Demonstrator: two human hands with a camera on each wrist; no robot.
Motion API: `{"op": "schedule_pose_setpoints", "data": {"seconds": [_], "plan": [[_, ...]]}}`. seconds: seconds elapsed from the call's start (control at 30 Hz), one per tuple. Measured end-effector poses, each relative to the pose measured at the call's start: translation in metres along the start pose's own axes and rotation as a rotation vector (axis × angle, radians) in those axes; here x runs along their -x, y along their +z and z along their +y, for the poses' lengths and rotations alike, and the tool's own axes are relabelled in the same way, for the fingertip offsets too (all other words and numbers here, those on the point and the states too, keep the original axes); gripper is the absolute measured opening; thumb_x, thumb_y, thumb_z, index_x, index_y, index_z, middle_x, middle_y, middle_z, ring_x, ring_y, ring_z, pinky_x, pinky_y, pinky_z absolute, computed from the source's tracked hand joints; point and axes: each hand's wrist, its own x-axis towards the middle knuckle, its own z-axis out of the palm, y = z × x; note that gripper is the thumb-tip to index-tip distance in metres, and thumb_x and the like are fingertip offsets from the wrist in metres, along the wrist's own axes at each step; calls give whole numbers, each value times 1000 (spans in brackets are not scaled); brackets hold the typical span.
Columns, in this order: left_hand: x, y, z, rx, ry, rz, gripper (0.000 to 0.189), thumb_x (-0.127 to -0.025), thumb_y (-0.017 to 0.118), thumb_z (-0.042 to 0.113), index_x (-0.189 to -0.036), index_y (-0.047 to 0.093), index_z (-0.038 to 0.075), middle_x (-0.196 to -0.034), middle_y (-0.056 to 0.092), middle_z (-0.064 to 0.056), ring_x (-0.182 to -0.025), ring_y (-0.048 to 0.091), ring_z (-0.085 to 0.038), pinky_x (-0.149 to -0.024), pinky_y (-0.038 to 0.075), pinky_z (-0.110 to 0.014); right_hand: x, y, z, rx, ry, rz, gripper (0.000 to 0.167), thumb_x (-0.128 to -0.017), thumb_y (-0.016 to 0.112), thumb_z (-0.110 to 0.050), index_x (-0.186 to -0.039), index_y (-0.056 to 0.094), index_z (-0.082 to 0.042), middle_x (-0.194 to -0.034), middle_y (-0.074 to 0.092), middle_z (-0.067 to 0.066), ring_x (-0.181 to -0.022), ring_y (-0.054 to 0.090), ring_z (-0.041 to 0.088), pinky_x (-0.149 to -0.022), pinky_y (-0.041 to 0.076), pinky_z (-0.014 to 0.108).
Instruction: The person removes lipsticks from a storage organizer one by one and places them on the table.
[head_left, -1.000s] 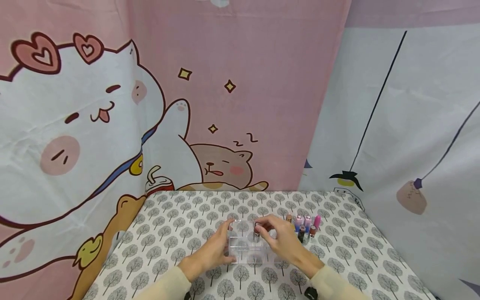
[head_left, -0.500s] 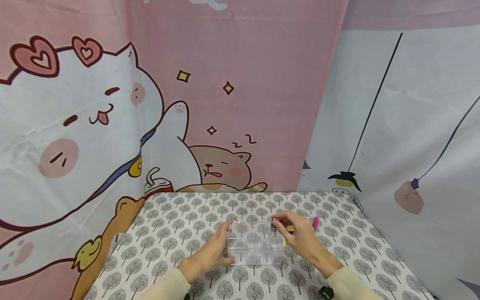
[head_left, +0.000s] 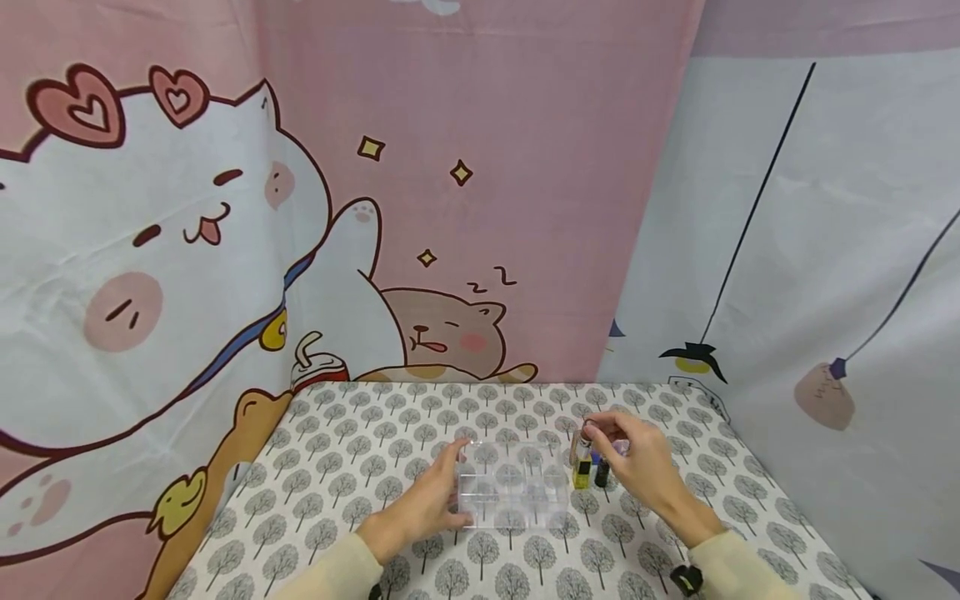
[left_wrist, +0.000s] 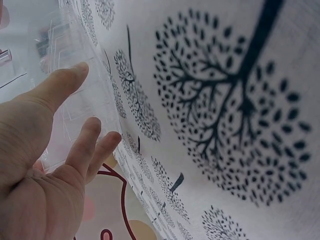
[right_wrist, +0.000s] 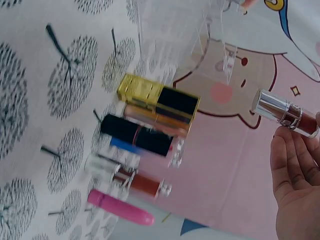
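My left hand [head_left: 423, 504] holds the left side of a clear plastic organizer box [head_left: 513, 502], thumb at its front corner and fingers at the back. In the left wrist view the thumb and fingers [left_wrist: 80, 150] lie over its see-through walls. My right hand [head_left: 637, 467] pinches a lipstick tube [right_wrist: 285, 112] with a silver end and a dark red body, raised off the table. Below it stand a gold-and-black lipstick [right_wrist: 159, 98] and a black lipstick tube [right_wrist: 135, 134]. The right hand hides part of this group in the head view.
Also in the group, the right wrist view shows a tube with a reddish-brown part [right_wrist: 142, 185] and a bright pink tube [right_wrist: 120, 207]. A tree-print cloth [head_left: 360, 467] covers the table. Cartoon-print curtains [head_left: 555, 208] hang behind and at both sides.
My right hand has moved right with the lipstick tube, from over the organizer to over the group of lipsticks. The left hand stays at the organizer's left side.
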Motion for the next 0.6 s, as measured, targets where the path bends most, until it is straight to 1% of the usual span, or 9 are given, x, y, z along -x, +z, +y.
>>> {"op": "schedule_pose_setpoints", "data": {"seconds": [0.07,0.2,0.3,0.47,0.53,0.6], "plan": [[0,1,-1,-4,2,0,134,-85,104,11,-185,14,14,-174,47,-29,-134,75,-46,-104,72,-26,0,-5,4,17,10,9,27,-97,90,1,-122,81,-5,-99,86,1,-81,76,1,-68,66,16],[0,1,-1,-1,6,-2,134,-84,104,11,-184,15,15,-173,48,-29,-133,75,-44,-103,72,-24,2,-12,10,34,24,23,25,-98,90,0,-121,82,-6,-99,86,3,-84,74,-2,-68,62,12],[1,1,0,4,-1,-7,134,-84,104,11,-185,15,15,-173,47,-29,-133,75,-44,-103,71,-23,1,-16,13,37,19,39,26,-97,90,3,-121,82,-4,-100,86,4,-83,74,-2,-71,62,8],[1,1,-1,-4,-2,-8,134,-84,104,11,-184,14,13,-174,47,-29,-135,75,-45,-103,71,-22,3,-24,22,97,46,38,23,-101,88,0,-123,82,-4,-102,87,3,-87,75,-1,-79,63,8],[1,0,0,-4,0,-7,134,-84,104,11,-185,14,12,-174,47,-29,-135,75,-45,-103,71,-23,3,-27,26,119,64,36,22,-102,88,-3,-123,82,-4,-102,87,2,-88,75,-2,-80,64,10],[0,0,0,-4,-2,-4,135,-84,104,11,-185,14,12,-174,47,-30,-136,74,-46,-104,71,-23,3,-30,29,123,70,48,21,-101,88,-3,-122,83,-4,-102,87,2,-88,75,-2,-81,64,10]]}}
